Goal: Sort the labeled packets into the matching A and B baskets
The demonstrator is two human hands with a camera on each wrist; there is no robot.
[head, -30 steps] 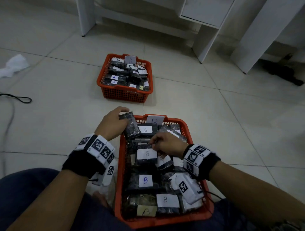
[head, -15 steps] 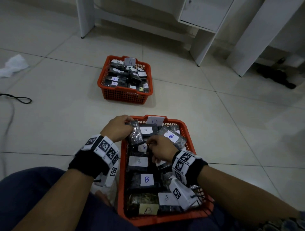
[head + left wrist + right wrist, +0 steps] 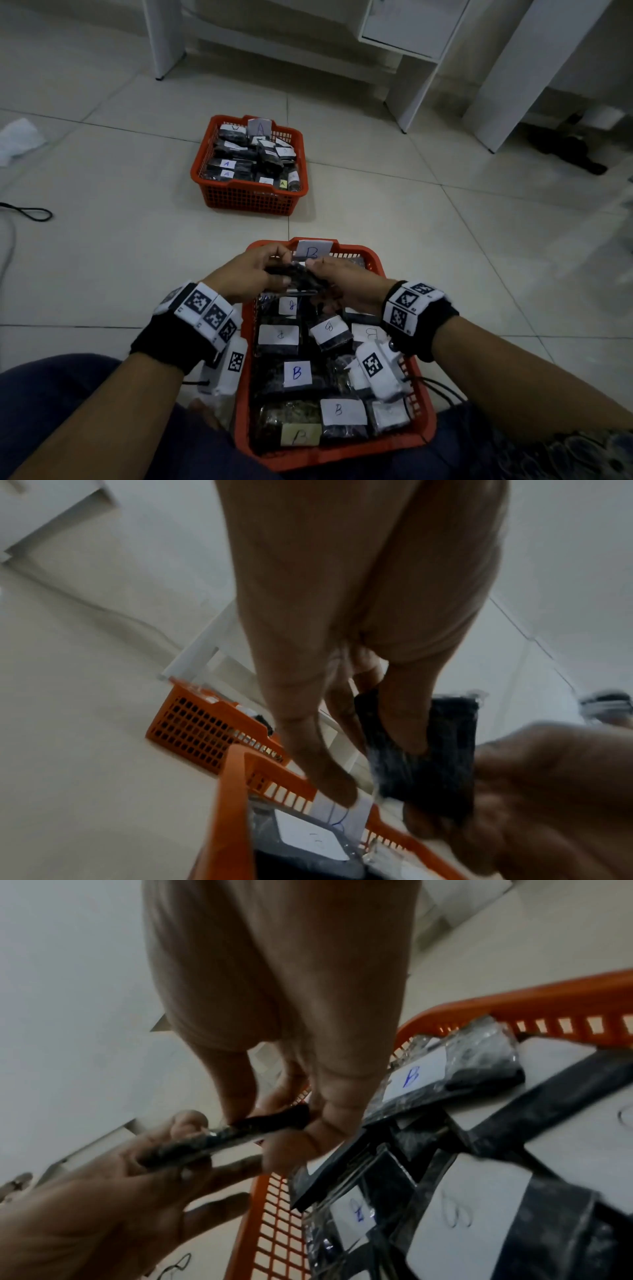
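1. Far left of the B basket (image 3: 342, 454), a crumpled white cloth (image 3: 17, 138) lies on the tiled floor (image 3: 120, 257), with a black cable loop (image 3: 32, 213) nearer the basket.
2. The left hand (image 3: 248, 277) is over the far left corner of the B basket, thumb and fingers pinching one end of a dark packet (image 3: 298, 279). The left wrist view shows its fingers (image 3: 404, 729) pressed on the packet's flat dark face.
3. The packet is held above the B basket's far end, just in front of the basket's upright B tag (image 3: 313, 250). It is clear of the packets below. I cannot read its label.
4. The right hand (image 3: 346, 284) pinches the packet's other end, thumb on one face and fingers curled round the other; the right wrist view shows the packet (image 3: 240, 1131) edge-on between both hands.
5. The B basket, orange and on the floor by the person's legs, is packed with dark packets carrying white B labels (image 3: 297, 373); one label near its front is yellowish (image 3: 300, 435).
6. Beyond the B basket, well apart, the A basket (image 3: 251, 198) holds packets with A labels and an upright A tag (image 3: 260, 128).
7. Right of the A basket and farther back stand white furniture legs (image 3: 412, 85), with a dark object (image 3: 568, 152) on the floor beyond.
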